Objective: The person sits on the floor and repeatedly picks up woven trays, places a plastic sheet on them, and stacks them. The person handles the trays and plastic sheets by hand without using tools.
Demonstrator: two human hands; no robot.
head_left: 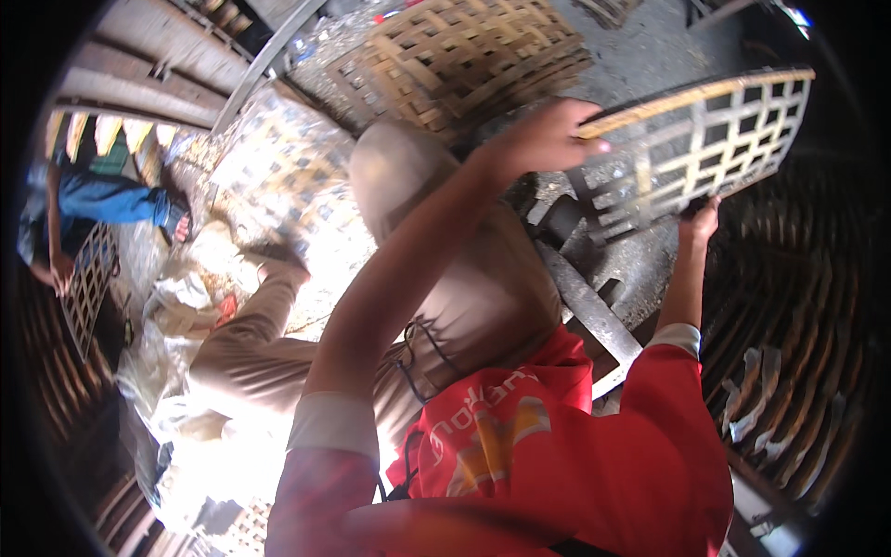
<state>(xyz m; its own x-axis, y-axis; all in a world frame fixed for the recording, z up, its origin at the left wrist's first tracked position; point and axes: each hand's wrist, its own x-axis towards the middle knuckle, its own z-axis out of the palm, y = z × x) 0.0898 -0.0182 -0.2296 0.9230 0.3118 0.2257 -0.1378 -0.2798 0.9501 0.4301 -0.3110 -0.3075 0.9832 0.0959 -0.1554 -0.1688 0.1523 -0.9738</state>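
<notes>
A woven bamboo lattice panel [705, 139] with a yellowish strip along its top edge is held up at the right, tilted. My left hand [549, 137] has its fingers closed at the left end of that strip. Below the panel, my right hand [702, 221] grips its lower edge, though some of its fingers are hidden behind the lattice. Under the panel's left side lie a dark block and a grey metal bar [594, 316], close to my bent knee.
Several woven panels [473, 60] are stacked beyond my knee. At the far left another person [102, 204] holds a similar lattice [88, 283]. Clear plastic sheeting [167, 348] lies by my leg. Rows of curved strips [789, 371] fill the right side.
</notes>
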